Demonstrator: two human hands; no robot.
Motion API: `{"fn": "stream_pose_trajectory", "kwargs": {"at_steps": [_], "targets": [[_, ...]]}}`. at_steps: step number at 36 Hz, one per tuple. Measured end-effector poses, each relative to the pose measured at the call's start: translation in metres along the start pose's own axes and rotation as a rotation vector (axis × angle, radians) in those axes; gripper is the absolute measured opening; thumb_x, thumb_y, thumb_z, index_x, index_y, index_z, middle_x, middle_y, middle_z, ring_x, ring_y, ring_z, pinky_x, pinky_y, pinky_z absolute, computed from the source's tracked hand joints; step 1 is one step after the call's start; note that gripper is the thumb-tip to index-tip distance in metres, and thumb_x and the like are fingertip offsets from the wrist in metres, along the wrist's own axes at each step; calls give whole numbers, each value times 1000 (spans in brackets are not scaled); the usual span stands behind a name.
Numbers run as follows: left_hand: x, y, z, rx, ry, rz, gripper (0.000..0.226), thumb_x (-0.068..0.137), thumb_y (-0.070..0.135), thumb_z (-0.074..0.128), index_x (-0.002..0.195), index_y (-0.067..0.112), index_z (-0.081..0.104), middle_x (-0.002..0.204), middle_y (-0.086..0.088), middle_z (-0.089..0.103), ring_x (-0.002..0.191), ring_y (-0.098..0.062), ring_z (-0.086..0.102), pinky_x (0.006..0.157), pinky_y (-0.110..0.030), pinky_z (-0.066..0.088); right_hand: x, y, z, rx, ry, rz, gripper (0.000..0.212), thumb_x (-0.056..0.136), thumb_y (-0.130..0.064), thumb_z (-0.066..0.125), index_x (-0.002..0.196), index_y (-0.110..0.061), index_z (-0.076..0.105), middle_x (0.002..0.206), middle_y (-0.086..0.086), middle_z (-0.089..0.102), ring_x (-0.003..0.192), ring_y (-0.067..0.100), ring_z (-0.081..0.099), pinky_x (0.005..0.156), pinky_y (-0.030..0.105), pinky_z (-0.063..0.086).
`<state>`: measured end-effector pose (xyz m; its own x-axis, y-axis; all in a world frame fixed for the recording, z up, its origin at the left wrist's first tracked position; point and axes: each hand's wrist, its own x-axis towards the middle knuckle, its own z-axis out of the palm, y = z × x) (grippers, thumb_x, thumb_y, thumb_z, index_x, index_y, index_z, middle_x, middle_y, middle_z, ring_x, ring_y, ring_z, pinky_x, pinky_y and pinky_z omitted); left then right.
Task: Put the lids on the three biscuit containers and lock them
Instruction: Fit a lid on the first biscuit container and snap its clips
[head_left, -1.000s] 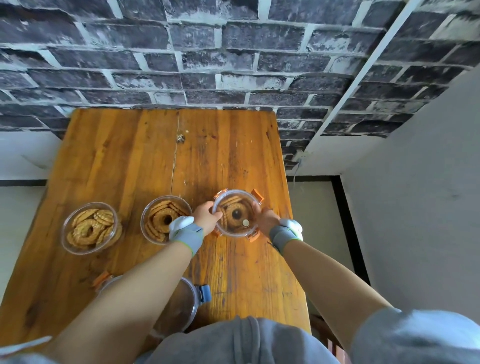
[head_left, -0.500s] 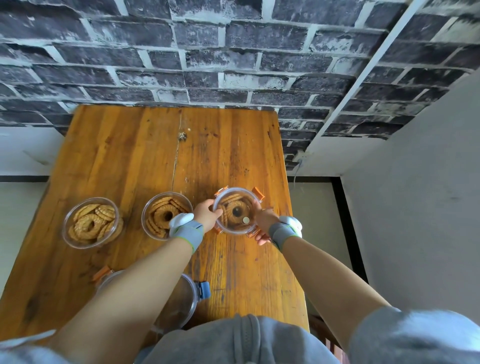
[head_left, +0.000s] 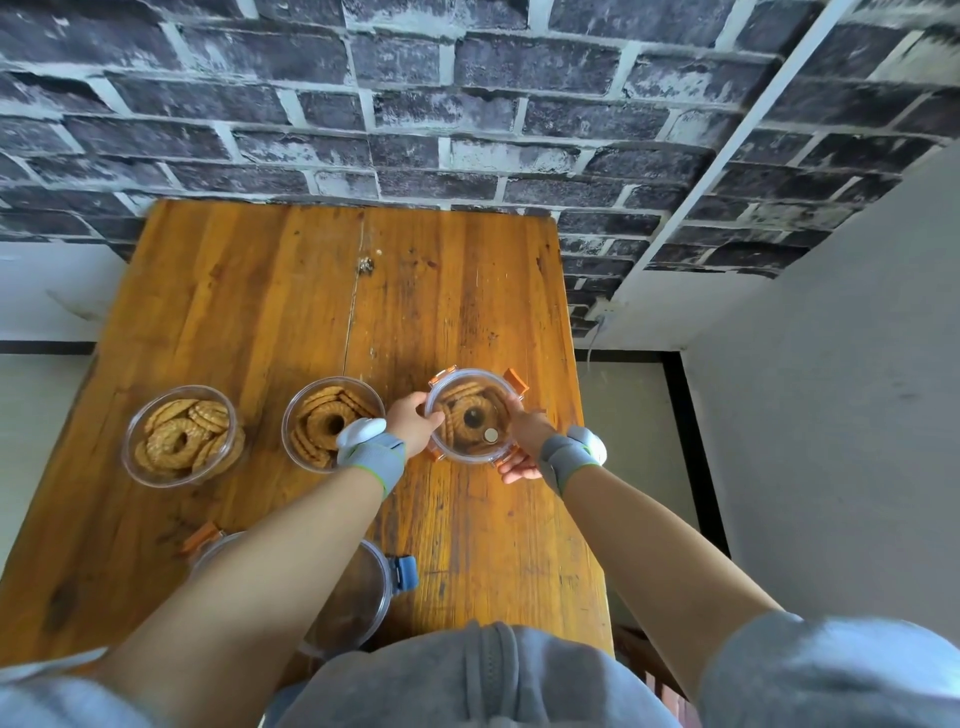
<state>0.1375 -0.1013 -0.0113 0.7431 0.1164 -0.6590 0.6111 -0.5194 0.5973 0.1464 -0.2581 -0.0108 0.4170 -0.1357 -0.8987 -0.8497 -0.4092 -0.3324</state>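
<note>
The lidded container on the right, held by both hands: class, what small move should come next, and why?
Probably press down the orange clips one at a time. The lid already sits on the right container, the left hand and right hand brace its sides, and the far clip juts outward as if unlatched. The other two containers are open, so they come after.

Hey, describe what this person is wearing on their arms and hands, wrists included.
Both hands are bare, the left hand and the right hand alike. Each wrist carries a grey fabric wrist band with a thin green edge and a rounded white device on top: left band, right band. The forearms are uncovered; short grey sleeves show near the shoulders.
</note>
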Motion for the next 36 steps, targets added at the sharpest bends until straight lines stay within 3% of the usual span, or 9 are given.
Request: {"fn": "stream_pose_trajectory", "kwargs": {"at_steps": [3,6,9,12,14,18,21,30,36], "targets": [[0,-1,0,7,2,6,42,94,18,49,134,7,48,138,-15,53,124,-33,51,103,-40,44,2,3,3,-23,51,17,90,83,-75,24,124,1,49,58,15,60,40,25,58,55,33,60],[-1,-1,-2,15,-6,11,42,94,19,50,134,7,48,137,-14,53,124,-33,51,103,-39,44,4,4,3,-177,236,-87,79,86,-69,30,133,-6,41,99,17,65,86,33,65,77,40,54],[0,-1,-2,14,-6,13,42,93,18,51,134,6,49,136,-15,55,122,-33,52,101,-37,43,1,13,-5,-300,435,-378,51,92,-51,40,116,-7,46,121,15,49,115,34,49,93,42,43],[1,-2,-2,4,-7,4,42,92,18,52,132,5,51,132,-17,57,119,-34,54,98,-36,44,-1,21,-6,-506,509,-612,42,92,-45,46,107,-6,51,120,13,43,114,29,41,93,37,42],[0,-1,-2,4,-9,2,41,92,17,52,132,5,50,131,-17,57,118,-34,55,98,-36,44,1,21,-2,-578,485,-662,45,87,-43,56,114,-8,51,128,12,41,117,29,40,96,37,42],[0,-2,-3,7,-8,-1,44,92,18,53,133,5,49,133,-18,56,121,-34,53,102,-38,43,8,16,6,-381,366,-586,89,72,-46,74,144,-23,29,147,11,27,136,29,30,110,41,36],[1,-2,-3,7,-15,-5,45,92,19,53,134,5,49,133,-20,56,121,-35,53,101,-39,43,14,13,5,-234,254,-476,102,70,-42,78,150,-24,17,147,14,27,137,32,31,111,46,35],[3,-2,-3,-3,-39,-24,45,92,21,52,135,7,48,132,-22,56,122,-37,53,100,-44,45,22,15,4,9,89,-393,93,68,-35,80,144,-26,27,143,11,43,130,30,45,105,46,44],[4,-3,-4,-21,-44,-33,44,92,20,52,134,7,48,131,-20,56,119,-36,54,102,-46,47,19,10,1,-14,53,-390,88,74,-33,77,145,-20,26,141,12,47,126,31,50,101,46,47]]}}
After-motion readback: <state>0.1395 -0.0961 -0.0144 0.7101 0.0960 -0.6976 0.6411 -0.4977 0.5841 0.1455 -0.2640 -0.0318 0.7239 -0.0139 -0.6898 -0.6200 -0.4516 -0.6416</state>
